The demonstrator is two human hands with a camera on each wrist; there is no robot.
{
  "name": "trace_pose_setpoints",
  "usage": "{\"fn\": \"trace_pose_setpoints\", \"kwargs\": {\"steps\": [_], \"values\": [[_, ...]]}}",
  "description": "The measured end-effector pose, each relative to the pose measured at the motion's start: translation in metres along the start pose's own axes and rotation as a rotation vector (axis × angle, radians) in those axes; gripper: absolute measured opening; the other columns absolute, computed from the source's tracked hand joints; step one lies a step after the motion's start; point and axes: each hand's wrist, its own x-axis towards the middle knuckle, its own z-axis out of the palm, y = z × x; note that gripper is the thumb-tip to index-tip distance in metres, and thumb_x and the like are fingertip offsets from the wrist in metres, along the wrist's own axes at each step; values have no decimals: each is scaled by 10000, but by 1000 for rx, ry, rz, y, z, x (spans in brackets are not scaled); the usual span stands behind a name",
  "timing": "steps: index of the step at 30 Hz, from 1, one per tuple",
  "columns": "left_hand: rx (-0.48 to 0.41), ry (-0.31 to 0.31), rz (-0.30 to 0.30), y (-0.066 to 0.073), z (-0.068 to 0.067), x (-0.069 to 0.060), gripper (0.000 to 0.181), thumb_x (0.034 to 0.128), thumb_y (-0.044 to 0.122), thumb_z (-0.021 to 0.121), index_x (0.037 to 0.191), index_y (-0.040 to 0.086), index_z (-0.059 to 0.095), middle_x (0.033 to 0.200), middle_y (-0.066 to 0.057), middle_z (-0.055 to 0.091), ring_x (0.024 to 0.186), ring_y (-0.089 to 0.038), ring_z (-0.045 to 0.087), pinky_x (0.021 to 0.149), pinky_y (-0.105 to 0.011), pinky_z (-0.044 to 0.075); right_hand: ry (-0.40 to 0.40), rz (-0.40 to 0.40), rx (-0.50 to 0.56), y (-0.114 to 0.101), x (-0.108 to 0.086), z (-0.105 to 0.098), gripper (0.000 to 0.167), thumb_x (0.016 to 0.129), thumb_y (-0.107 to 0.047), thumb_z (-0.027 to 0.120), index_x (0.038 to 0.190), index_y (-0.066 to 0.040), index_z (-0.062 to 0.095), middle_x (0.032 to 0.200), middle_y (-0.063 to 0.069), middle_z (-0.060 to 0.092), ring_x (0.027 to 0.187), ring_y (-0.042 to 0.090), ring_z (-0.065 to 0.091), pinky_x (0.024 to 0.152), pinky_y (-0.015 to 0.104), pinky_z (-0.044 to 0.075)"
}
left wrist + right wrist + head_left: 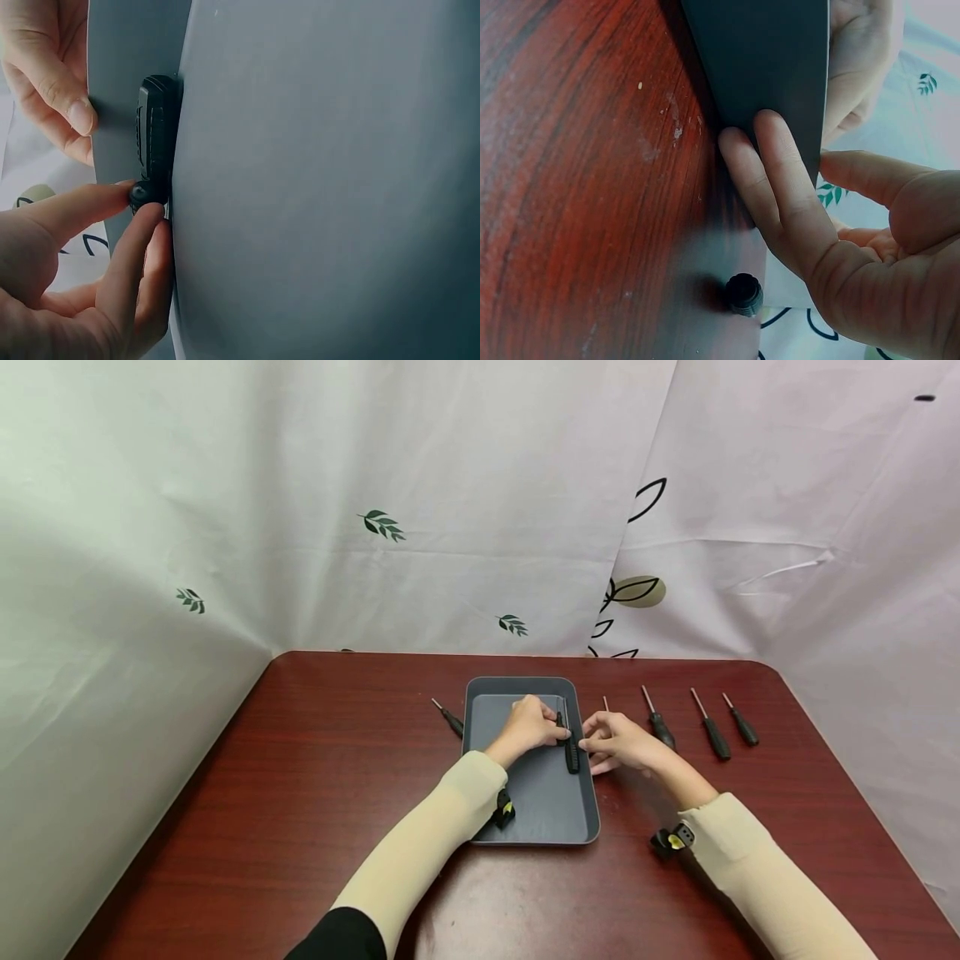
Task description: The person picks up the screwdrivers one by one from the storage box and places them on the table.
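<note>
A grey rectangular tray [540, 810] lies on the table. Inside, along its right wall, is a black-handled screwdriver [572, 758], its handle [154, 127] large in the left wrist view. Beside it, my left hand [531, 724] pinches the handle end of another screwdriver [144, 193] between thumb and fingers; its shaft is mostly hidden. My right hand [618, 743] holds the tray's right side. Its thumb is at the rim, and two fingers [780, 161] lie against the outer wall in the right wrist view.
Right of the tray lie several more screwdrivers [712, 735] on the dark red table [300, 793], one partly behind my right hand. Another screwdriver [450, 720] lies just left of the tray. White cloth [450, 585] hangs behind the table.
</note>
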Motion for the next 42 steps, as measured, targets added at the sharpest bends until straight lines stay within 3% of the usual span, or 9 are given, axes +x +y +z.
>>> {"fn": "trace_pose_setpoints", "kwargs": {"steps": [5,10,16,21,32,42], "values": [[-41,-18,-35,2,-2,1,290,804,102,848,1026,-54,743,852,-130,718,596,-129,701,680,-252,609,-1,1,3,0,0,0,303,994,28,555,1216,179,416,874,143,611,688,192,660,693,407,632],[-178,-56,-91,2,-1,2,253,811,25,819,1020,-85,725,949,-187,687,632,-190,720,601,-250,610,-3,3,5,0,0,0,298,994,33,551,1215,181,417,875,150,617,689,198,667,693,412,632],[-292,-76,-159,2,-1,2,239,811,-31,794,1028,-101,721,927,-171,679,674,-234,732,589,-252,612,-3,3,8,-1,0,0,298,990,38,550,1213,185,417,874,151,620,689,202,669,688,408,632],[-317,-87,-174,0,-3,2,238,818,-33,783,1040,-92,721,904,-147,687,692,-239,734,599,-259,615,-2,3,9,-1,0,1,300,989,37,550,1212,184,414,876,151,620,693,205,668,687,405,632],[-262,-116,-184,-3,-12,-1,237,843,34,760,1060,-58,731,921,-116,689,636,-163,709,620,-249,613,10,15,8,-1,1,1,308,993,27,558,1220,175,411,878,146,610,694,203,667,690,410,632],[-447,-216,-218,-1,-21,-3,272,867,-12,697,1121,-112,691,904,-177,705,698,-211,726,679,-291,624,13,23,15,-1,0,1,311,990,23,566,1219,169,413,882,151,616,700,205,666,692,410,632]]}}
